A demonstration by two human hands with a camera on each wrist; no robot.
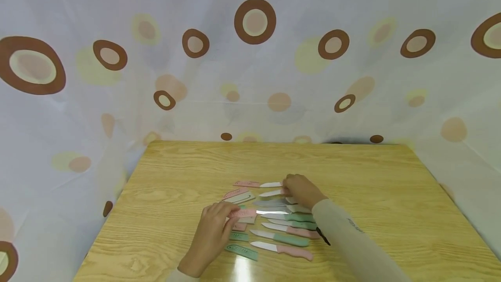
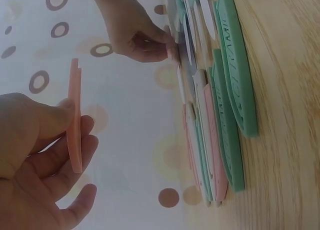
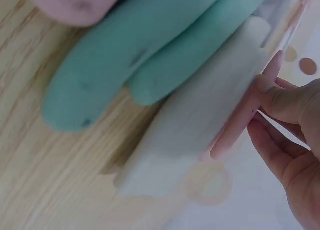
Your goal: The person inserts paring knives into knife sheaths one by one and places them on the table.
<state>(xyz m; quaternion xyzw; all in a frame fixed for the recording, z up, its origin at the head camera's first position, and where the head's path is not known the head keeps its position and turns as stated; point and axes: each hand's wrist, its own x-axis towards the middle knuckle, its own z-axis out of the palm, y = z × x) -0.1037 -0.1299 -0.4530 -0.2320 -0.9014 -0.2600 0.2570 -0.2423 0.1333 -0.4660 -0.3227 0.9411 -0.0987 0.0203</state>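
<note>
On the wooden table (image 1: 391, 186) lies a row of small knives with white blades and pink, green and grey handles. My left hand (image 1: 228, 221) pinches a flat pink sheath (image 1: 242, 213) between thumb and fingers, and the left wrist view shows that sheath (image 2: 75, 115) lifted off the table. My right hand (image 1: 287, 186) is at the far end of the row. There its fingertips (image 3: 272, 97) pinch the pink handle (image 3: 245, 115) of a knife beside a grey handle (image 3: 200, 120) and two green handles (image 3: 150, 55). In the head view my hand hides that handle.
Loose pink, grey and green sheaths (image 1: 238, 195) lie left of the knives, with one green sheath (image 1: 242, 252) nearest me. A pink-handled knife (image 1: 282, 249) is the closest knife. A dotted white curtain (image 1: 254, 55) surrounds the table on the back and sides.
</note>
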